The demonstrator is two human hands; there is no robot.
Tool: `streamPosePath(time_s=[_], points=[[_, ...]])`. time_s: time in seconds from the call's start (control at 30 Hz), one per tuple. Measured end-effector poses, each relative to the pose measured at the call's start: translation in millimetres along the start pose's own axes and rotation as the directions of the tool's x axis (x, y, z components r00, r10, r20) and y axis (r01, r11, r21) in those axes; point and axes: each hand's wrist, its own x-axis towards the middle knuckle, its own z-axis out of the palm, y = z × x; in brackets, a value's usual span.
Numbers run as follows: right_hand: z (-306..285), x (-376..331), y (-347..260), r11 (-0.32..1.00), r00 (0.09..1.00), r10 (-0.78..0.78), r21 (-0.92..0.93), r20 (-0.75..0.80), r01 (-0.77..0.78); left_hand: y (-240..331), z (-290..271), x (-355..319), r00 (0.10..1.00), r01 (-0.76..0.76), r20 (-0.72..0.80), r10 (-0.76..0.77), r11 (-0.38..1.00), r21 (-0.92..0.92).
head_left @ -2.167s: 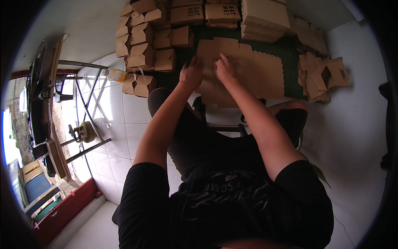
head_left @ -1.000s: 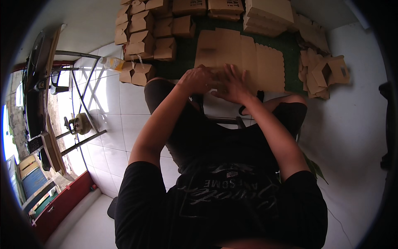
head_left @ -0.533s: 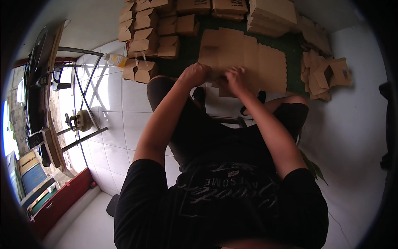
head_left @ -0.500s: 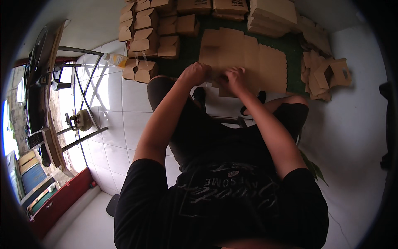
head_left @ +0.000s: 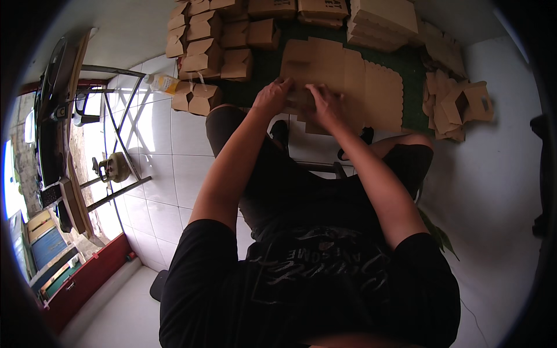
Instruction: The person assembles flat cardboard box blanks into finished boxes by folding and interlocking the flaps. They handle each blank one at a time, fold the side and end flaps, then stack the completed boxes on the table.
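Observation:
A brown cardboard box blank (head_left: 354, 75) lies unfolded in front of me, with a scalloped edge on its right side. My left hand (head_left: 272, 97) is closed at its near left edge, the fingers pressed together on the board. Close by, my right hand (head_left: 328, 109) is over the near part of the blank, its fingers bent and spread apart. Between the hands the near flap is blurred, and my fingers hide part of it.
Folded cardboard boxes (head_left: 203, 55) are stacked at the far left on a green mat (head_left: 267, 58). Flat cardboard stacks (head_left: 383, 23) stand at the back, with loose pieces (head_left: 458, 107) at right. A bottle (head_left: 162, 83) and a metal-framed table (head_left: 119, 122) are at left.
My left hand has risen slightly along the blank's left edge. My right hand has shifted a little left, and its fingers have spread. The blank has slid slightly to the right.

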Motion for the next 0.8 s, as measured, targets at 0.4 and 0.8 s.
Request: streamPosePath(time_s=[0.4,0.8], points=[[0,3,2,0.997,0.992,0.066,0.043,0.105,-0.071,-10,-5,2,0.994,-0.017,0.105,0.027,0.996,-0.092],[-7,7,-2,0.996,0.989,0.092,-0.007,0.113,-0.092,-13,-2,3,0.993,-0.058,0.089,0.073,0.986,-0.158]])
